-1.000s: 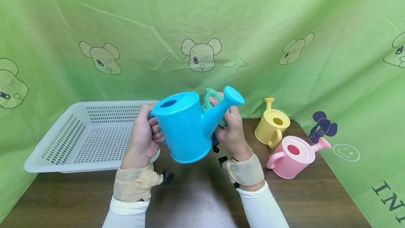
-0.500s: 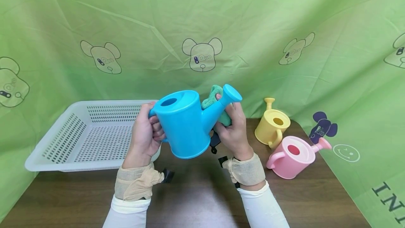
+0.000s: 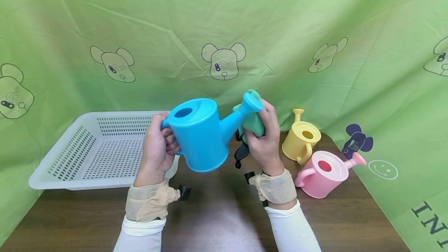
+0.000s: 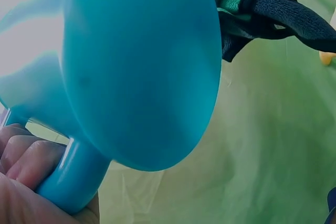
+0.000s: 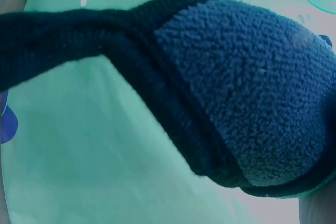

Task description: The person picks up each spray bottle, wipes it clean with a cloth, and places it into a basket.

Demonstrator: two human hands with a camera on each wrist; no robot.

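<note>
The left hand point(image 3: 158, 145) has its fingers curled closely round the handle point(image 4: 79, 177) of the blue watering can point(image 3: 201, 139), which is held up between the hands. The right hand point(image 3: 264, 139) grips a bunched cloth point(image 3: 254, 124) behind the flared end of the spout point(image 3: 232, 123); whether the cloth presses there I cannot tell. To wipe well, a firm left grip should stop the can twisting while the cloth wraps the spout snugly and turns round it. Gathering the cloth's loose end into the right palm would likely prevent dragging.
</note>
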